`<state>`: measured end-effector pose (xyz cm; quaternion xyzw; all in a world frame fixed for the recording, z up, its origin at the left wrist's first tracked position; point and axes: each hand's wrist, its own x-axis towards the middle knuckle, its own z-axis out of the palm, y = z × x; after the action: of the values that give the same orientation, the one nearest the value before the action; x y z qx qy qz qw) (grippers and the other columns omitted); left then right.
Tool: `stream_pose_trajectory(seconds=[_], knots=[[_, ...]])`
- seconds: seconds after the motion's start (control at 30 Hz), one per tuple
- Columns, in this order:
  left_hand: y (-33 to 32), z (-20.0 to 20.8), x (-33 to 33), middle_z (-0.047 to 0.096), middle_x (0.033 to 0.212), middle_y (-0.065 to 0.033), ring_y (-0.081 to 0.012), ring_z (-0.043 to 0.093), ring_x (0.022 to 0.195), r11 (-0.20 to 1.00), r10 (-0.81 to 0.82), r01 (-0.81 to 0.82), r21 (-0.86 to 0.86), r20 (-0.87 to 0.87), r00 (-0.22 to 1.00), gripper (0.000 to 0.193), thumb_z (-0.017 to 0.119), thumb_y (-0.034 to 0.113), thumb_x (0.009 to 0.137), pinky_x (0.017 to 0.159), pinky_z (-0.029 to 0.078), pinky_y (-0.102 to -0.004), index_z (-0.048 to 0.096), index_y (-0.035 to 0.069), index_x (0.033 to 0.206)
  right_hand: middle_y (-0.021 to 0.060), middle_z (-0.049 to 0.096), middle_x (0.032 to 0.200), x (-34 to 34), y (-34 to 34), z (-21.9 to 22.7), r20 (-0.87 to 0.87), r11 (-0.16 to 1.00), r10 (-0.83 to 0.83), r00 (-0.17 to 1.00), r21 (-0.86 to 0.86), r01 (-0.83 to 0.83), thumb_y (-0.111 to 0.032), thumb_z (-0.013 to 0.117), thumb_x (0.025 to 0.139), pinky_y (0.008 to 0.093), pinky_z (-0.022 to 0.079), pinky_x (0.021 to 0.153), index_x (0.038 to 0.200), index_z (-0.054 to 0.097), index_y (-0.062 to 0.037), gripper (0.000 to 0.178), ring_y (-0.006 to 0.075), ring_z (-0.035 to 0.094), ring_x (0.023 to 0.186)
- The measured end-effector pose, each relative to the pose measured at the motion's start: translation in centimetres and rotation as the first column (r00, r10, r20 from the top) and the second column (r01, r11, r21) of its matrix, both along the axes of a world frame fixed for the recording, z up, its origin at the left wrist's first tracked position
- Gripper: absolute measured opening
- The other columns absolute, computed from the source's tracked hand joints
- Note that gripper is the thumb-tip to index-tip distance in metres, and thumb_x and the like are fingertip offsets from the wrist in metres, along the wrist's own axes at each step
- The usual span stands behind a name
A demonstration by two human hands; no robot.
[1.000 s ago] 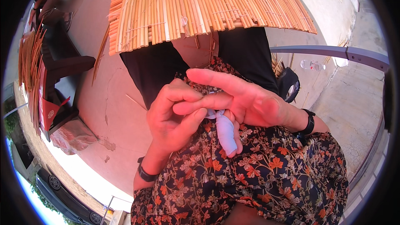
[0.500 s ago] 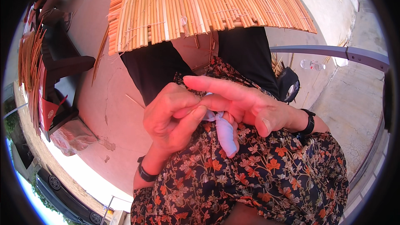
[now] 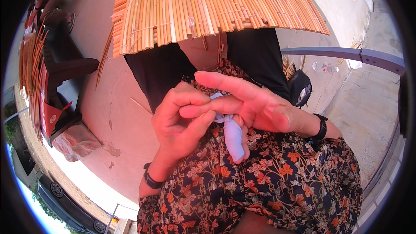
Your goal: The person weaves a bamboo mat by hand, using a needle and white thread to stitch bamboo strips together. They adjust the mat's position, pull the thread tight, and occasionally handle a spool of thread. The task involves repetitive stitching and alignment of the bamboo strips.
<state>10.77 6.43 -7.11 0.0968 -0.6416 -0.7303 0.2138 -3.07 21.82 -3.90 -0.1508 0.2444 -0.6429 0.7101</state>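
My left hand is closed, its thumb and forefinger pinching the end of a bare finger of my right hand. Palm showing, my right hand has its forefinger and thumb stretched out. A pale cloth wrap is knotted round a lower finger of that hand, its knot close to the left thumb. More pale cloth shows behind the pinched finger. Whether something thin lies in the pinch is hidden. Both hands are above my flower-patterned top, just short of a panel of tied reeds that lies across my black-trousered legs.
A curved grey metal bar runs in from the right, with a plastic bottle beyond it. A black bag lies by my right leg. Reed bundles rest on dark furniture at left. A person sits at far left.
My right hand has shifted slightly, its outstretched forefinger and thumb moving a little to the right. The left hand keeps its pinch on the finger.
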Motion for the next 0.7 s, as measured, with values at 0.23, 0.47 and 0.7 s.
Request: stream_pose_trajectory(seconds=[0.23,0.47,0.7], knots=[[0.0,-0.1,0.0,0.061,0.084,-0.0073,-0.0136,0.056,0.074,0.999,0.01,-0.011,-0.045,-0.037,0.999,0.017,0.069,-0.005,0.079,0.067,0.045,-0.0266,0.062,0.0,0.093,0.0265,0.04,0.149,-0.1,-0.1,0.3,-0.001,0.999,0.038,0.999,0.034,-0.038,-0.074,0.075,0.068,0.0291,0.058,0.072,0.157,-0.004,-0.0041,0.137,0.021,0.069,0.083],[-0.2,-0.4,0.0,0.061,0.084,-0.0076,-0.0139,0.056,0.075,0.996,-0.004,0.001,-0.086,-0.035,0.999,0.018,0.069,-0.005,0.079,0.068,0.045,-0.0268,0.062,0.0,0.095,0.0267,0.036,0.152,0.3,-0.1,0.2,-0.048,1.0,0.002,0.999,0.01,-0.001,-0.074,0.073,0.07,0.0262,0.056,0.072,0.157,-0.002,-0.0042,0.134,0.0185,0.069,0.08],[0.4,0.8,-0.3,0.061,0.092,-0.0061,-0.0133,0.057,0.082,0.987,-0.007,-0.005,0.158,0.077,0.997,0.02,0.072,-0.006,0.08,0.074,0.048,-0.0272,0.062,0.0,0.096,0.0299,0.031,0.153,0.1,-0.1,-0.6,0.011,0.999,-0.014,1.0,-0.034,0.014,-0.075,0.066,0.077,0.0265,0.056,0.071,0.157,-0.006,-0.006,0.128,0.0186,0.069,0.078]])
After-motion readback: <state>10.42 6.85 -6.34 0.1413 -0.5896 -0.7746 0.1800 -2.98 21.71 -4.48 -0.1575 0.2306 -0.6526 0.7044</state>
